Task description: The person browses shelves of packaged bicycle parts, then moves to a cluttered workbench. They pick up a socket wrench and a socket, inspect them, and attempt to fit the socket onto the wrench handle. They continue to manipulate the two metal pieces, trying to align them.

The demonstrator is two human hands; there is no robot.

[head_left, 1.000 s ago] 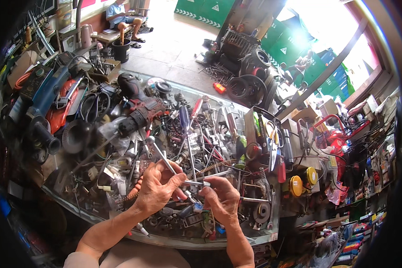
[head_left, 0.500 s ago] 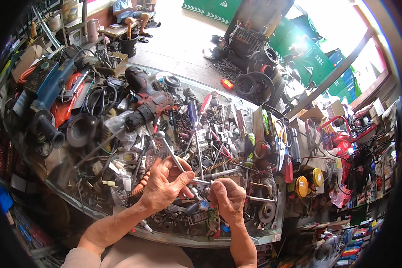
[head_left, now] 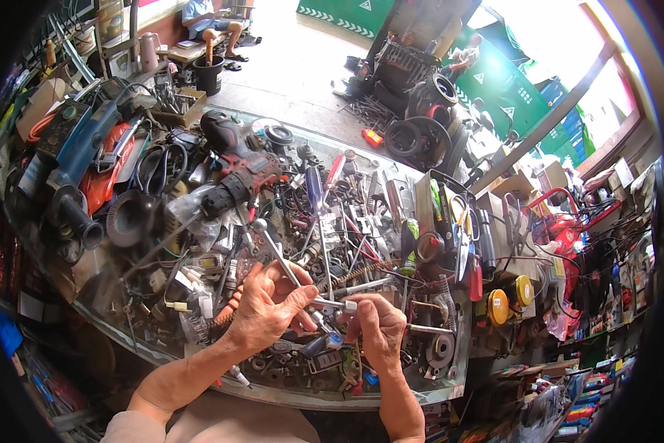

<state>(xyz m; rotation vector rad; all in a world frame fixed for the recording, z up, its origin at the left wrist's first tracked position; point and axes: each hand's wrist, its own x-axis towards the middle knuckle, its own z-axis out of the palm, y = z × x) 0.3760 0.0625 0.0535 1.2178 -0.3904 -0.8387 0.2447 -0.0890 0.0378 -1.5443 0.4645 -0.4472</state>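
Mid-frame, the left hand (head_left: pixel 267 304) grasps a rod (head_left: pixel 279 255); the right hand (head_left: pixel 378 326) pinches a metal piece (head_left: pixel 351 306). Should that fingertip grip slacken, the piece could drop among the loose parts (head_left: pixel 355 229) on the counter (head_left: pixel 339 403) and be hard to find.

Plain pale-beige sleeve (head_left: pixel 129 428); both forearms (head_left: pixel 180 376) bare.
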